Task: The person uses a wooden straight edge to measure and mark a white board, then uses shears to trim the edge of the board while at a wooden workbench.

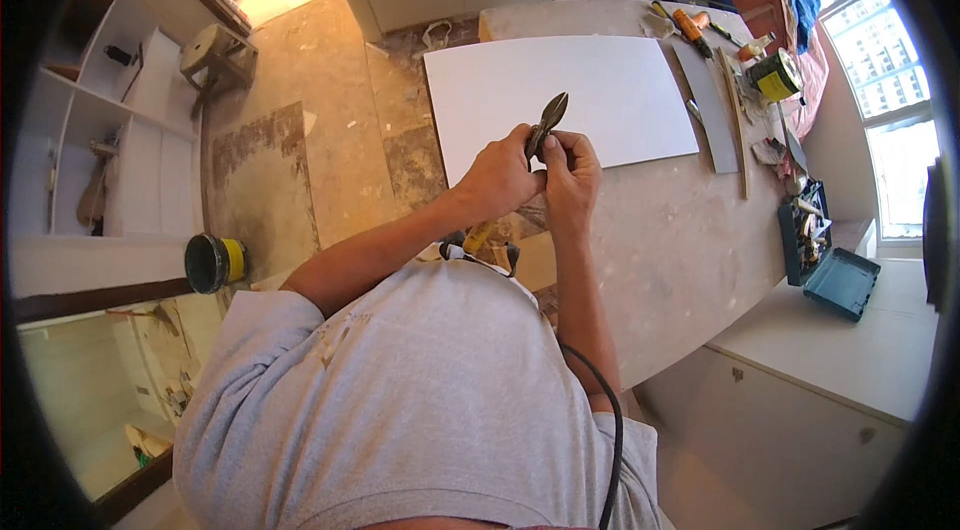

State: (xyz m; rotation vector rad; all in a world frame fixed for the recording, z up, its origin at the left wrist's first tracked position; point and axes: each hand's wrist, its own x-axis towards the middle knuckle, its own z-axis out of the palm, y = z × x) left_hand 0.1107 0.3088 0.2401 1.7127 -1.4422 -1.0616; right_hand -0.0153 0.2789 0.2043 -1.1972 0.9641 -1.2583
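Observation:
Both my hands are together over the near edge of a white board [500, 80]. Between them is a dark metal hand tool [553, 112] with a pointed, leaf-shaped head, tilted up and away from me. My left hand [500, 173] is closed around its lower part, which the fingers hide. Against the side of the same tool, my right hand [572, 173] presses with thumb and fingers. The board lies flat on a dusty workbench [690, 250]. Below my wrists, a yellow and black object [480, 236] shows only in part in front of my shirt.
Grey and wooden strips [735, 125], an orange-handled tool [692, 30] and a can [775, 78] lie along the bench's right side. An open toolbox [805, 230] stands near the window. A black cable [608, 410] runs past my right arm. A bucket [207, 263] and a stool [218, 58] stand left.

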